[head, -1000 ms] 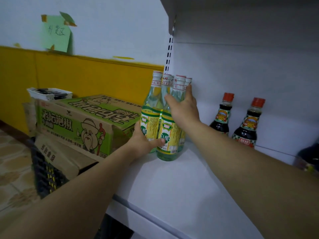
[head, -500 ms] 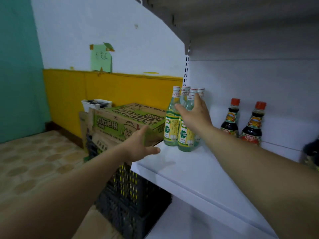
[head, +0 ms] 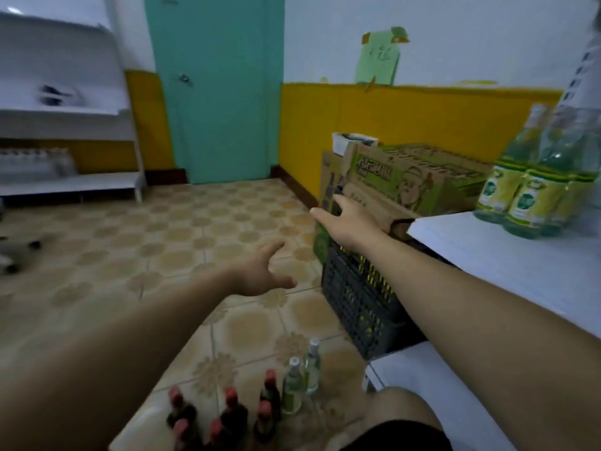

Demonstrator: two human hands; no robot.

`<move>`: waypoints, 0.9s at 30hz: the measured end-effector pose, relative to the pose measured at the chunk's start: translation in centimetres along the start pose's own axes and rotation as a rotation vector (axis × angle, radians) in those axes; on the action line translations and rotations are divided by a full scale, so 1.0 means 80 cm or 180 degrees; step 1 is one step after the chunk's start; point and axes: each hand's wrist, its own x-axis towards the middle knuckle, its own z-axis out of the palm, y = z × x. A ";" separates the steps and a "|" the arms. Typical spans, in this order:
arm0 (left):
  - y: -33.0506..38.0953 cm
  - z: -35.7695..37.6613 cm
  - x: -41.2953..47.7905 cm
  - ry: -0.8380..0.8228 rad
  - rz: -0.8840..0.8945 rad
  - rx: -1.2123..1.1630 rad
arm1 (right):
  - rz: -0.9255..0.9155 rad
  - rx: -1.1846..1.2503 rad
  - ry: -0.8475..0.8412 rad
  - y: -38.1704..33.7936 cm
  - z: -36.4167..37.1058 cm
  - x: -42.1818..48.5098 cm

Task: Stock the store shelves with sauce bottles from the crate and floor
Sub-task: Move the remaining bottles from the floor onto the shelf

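Several clear bottles with green-yellow labels (head: 533, 193) stand grouped on the white shelf (head: 507, 265) at the right. My right hand (head: 348, 219) hovers empty with fingers spread, left of the shelf and over the black crate (head: 357, 297). My left hand (head: 263, 271) is open too, held out above the tiled floor. On the floor near my knee stand several dark sauce bottles with red caps (head: 227, 415) and two clear bottles with white caps (head: 300, 379).
Green printed cardboard boxes (head: 409, 177) rest on the crate against the yellow wall. A teal door (head: 214, 92) is behind. Another white shelf unit (head: 65, 125) stands at the left. A lower shelf board (head: 422, 379) juts out by my knee.
Both hands let go of the clear bottles and drew back from the shelf. My view swung left and down, bringing the floor bottles into sight.
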 end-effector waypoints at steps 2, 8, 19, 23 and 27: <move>-0.045 0.011 -0.027 0.0034 -0.0308 0.0088 | -0.0105 -0.0106 -0.0216 -0.011 0.056 -0.005; -0.186 0.059 -0.089 -0.0075 -0.1321 0.0133 | -0.0622 -0.0701 -0.1304 -0.012 0.205 -0.014; -0.393 0.153 -0.085 -0.0521 -0.2256 0.0004 | -0.1115 -0.1482 -0.2672 0.015 0.443 0.011; -0.464 0.187 -0.061 -0.0635 -0.2445 -0.0024 | -0.1047 -0.1547 -0.3023 0.028 0.536 0.024; -0.533 0.227 -0.035 -0.0714 -0.2603 -0.0103 | -0.1013 -0.1577 -0.3265 0.043 0.624 0.032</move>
